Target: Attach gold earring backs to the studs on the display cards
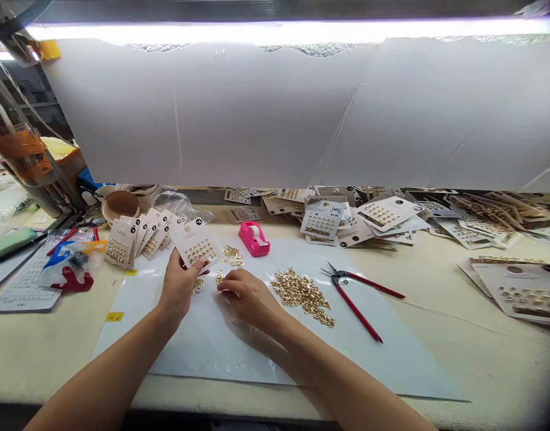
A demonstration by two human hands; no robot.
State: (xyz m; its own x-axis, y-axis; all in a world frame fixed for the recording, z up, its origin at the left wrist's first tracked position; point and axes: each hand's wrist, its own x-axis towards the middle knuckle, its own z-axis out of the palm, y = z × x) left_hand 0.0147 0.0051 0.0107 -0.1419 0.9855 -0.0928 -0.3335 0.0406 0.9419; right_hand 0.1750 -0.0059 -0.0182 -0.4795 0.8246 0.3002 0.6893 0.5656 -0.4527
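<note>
My left hand (178,284) grips a white earring card (194,242) with rows of small gold earrings, tilted up over the white sheet (198,347). To its right, my right hand (239,290) has its fingers pinched together, low over the sheet. Small gold pieces (219,278) lie at its fingertips, and whether one is between them is hidden. A few gold rings (197,286) show below the card. Behind the hands lies a little group of gold rings (233,255). A larger heap of gold pieces (301,293) spreads right of my right hand.
Red-handled pliers (362,299) lie right of the heap. A pink tape dispenser (254,239) stands behind it. Filled cards (122,242) fan out at left, near a brown bowl (121,205). More carded earrings (324,216) pile along the back beneath a white panel (266,120).
</note>
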